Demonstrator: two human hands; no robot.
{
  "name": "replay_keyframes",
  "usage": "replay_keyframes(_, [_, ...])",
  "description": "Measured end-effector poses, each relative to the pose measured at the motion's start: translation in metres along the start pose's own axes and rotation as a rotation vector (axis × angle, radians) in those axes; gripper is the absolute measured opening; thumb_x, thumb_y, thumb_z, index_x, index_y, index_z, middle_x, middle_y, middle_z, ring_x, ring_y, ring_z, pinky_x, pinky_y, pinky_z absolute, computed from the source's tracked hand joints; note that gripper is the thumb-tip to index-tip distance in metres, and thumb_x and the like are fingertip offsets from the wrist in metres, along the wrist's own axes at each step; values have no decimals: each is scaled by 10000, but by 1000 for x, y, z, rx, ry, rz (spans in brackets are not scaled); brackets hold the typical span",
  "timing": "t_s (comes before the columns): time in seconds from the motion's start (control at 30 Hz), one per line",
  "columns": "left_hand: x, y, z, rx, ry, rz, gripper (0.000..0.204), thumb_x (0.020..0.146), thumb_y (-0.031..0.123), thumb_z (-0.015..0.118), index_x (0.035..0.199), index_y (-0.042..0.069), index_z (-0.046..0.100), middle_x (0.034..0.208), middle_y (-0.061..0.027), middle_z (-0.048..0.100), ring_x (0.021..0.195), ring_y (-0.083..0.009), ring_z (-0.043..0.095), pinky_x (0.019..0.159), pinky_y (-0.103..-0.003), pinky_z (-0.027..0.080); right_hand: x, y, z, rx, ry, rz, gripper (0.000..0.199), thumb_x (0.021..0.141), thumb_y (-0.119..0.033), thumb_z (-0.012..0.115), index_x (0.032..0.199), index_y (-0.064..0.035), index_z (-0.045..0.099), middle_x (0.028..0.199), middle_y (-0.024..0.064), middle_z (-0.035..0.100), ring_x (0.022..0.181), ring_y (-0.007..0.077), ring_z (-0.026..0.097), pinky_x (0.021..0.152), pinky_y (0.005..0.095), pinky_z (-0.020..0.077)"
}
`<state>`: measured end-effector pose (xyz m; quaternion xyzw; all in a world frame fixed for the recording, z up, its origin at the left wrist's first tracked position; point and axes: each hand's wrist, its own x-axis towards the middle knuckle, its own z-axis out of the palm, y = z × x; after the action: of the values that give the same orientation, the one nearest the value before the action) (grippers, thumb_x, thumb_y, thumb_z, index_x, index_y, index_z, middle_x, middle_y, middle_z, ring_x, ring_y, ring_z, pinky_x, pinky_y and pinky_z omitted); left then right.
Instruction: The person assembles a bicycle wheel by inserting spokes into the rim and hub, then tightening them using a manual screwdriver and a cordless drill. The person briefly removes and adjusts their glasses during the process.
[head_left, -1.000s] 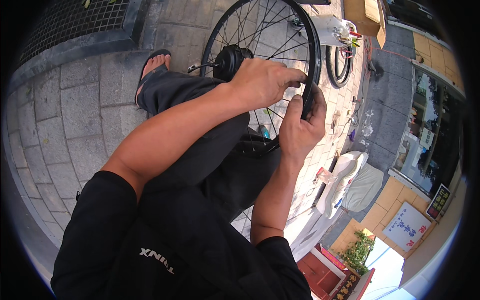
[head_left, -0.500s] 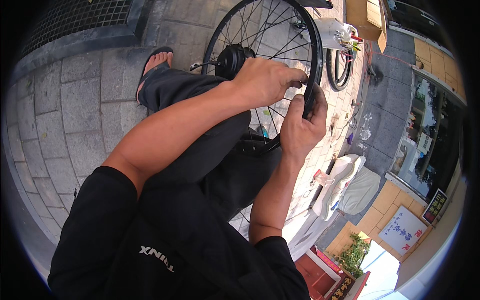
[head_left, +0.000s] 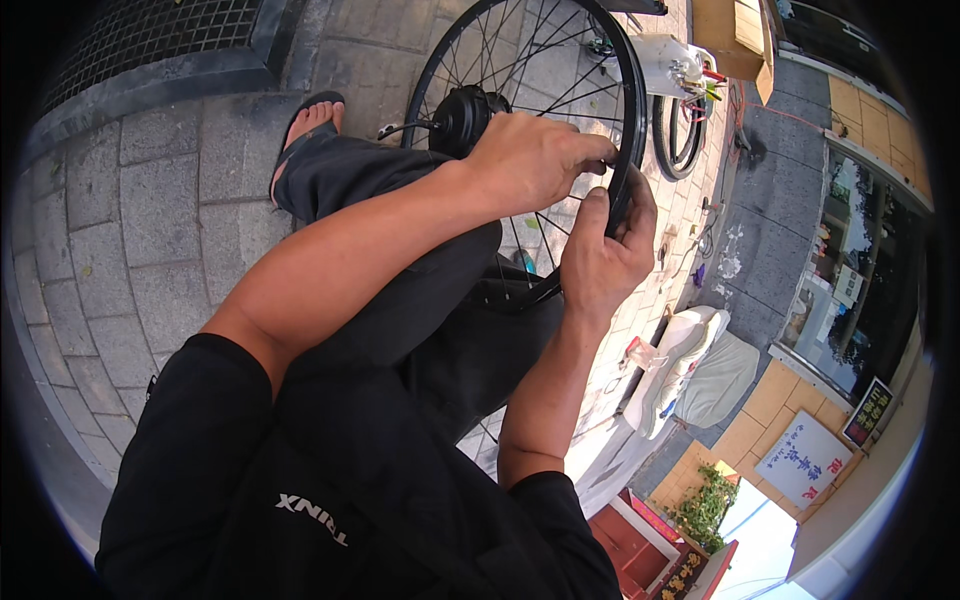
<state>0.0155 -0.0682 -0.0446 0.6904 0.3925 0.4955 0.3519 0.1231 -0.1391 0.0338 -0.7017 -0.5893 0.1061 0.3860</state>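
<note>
A black spoked bicycle wheel (head_left: 545,60) with a thick black hub motor (head_left: 462,115) stands upright between my legs on the grey paving. My left hand (head_left: 535,160) reaches across the spokes, its fingertips pinched at the inside of the rim. Right below it, my right hand (head_left: 600,255) is wrapped around the black rim (head_left: 628,150), thumb up along its inner side. My knees in dark trousers (head_left: 400,290) press against the wheel. What the left fingertips pinch is too small to tell.
My foot in a sandal (head_left: 305,125) rests on the paving stones. A white box with cables (head_left: 672,62) and another tyre (head_left: 680,135) stand beyond the wheel. White bags (head_left: 685,355) lie to the right, near a shopfront (head_left: 860,300).
Both hands stay on the rim at the same spot; the left fingers have shifted slightly along it. The wheel has not visibly turned.
</note>
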Motion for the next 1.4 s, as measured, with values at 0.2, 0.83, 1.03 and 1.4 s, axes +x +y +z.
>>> replay_keyframes(0.2, [0, -1, 0, -40, 46, 27, 263, 908, 89, 645, 1120, 187, 765, 878, -56, 774, 787, -314, 753, 621, -452, 575, 2, -4, 1, 6, -6, 22, 399, 943, -36, 644, 1326, 77, 650, 1173, 160, 741, 1023, 200, 726, 906, 326, 578])
replay_keyframes(0.83, [1, -6, -2, 18, 83, 85, 225, 897, 85, 652, 1033, 202, 788, 834, -38, 755, 727, -306, 735, 601, -443, 577, 28, 27, -51, 134, -43, 204, 473, 1028, -304, 746, 1372, 2, 638, 874, 48, 673, 693, 97, 608, 631, 248, 510])
replay_keyframes(1.03, [1, -7, -19, -39, -46, 37, 309, 1021, -4, 548, 1239, 79, 750, 1016, -86, 814, 895, -176, 792, 798, -320, 628, 60, 183, -30, -544, -664, 327, 494, 977, -356, 657, 1364, -50, 676, 1137, 226, 768, 1065, 367, 742, 963, 435, 565])
replay_keyframes(1.4, [2, -21, -27, -239, -70, 38, 185, 1089, -43, 509, 1193, -86, 655, 1189, -182, 742, 908, -179, 738, 851, -376, 660, -130, 324, 118, -517, -1213, 416, 479, 947, -167, 657, 1417, -103, 588, 1393, 196, 662, 1325, 384, 616, 1055, 470, 537])
